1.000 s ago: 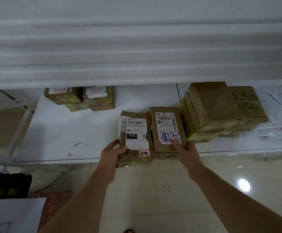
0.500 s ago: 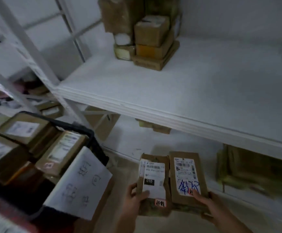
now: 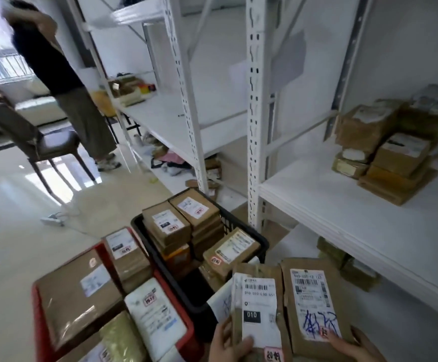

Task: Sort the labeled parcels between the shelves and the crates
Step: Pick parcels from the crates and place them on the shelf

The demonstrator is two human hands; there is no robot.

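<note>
I hold two brown labeled parcels side by side at the bottom of the view. My left hand [image 3: 229, 344] grips the left parcel [image 3: 258, 309], whose white label reads 010. My right hand [image 3: 353, 344] grips the right parcel [image 3: 314, 304], which has blue handwriting on its label. A black crate [image 3: 261, 242] stacked with brown parcels stands just left of them on the floor. A red crate [image 3: 36, 304] with more parcels sits nearer, at the lower left. A white shelf [image 3: 343, 218] to the right carries a stack of brown boxes [image 3: 390, 152].
White shelving uprights [image 3: 257, 100] rise in the middle. A person [image 3: 63, 82] stands at the far left beside a dark chair [image 3: 42, 142]. More parcels [image 3: 348, 265] lie on the lowest shelf. Clutter [image 3: 170, 160] lies under the far shelves. A white sheet with handwriting [image 3: 221, 300] hangs on the black crate.
Both parcels came off the low shelf and stay in my hands. My view swung up and left, from the bottom shelf to the crates and the room.
</note>
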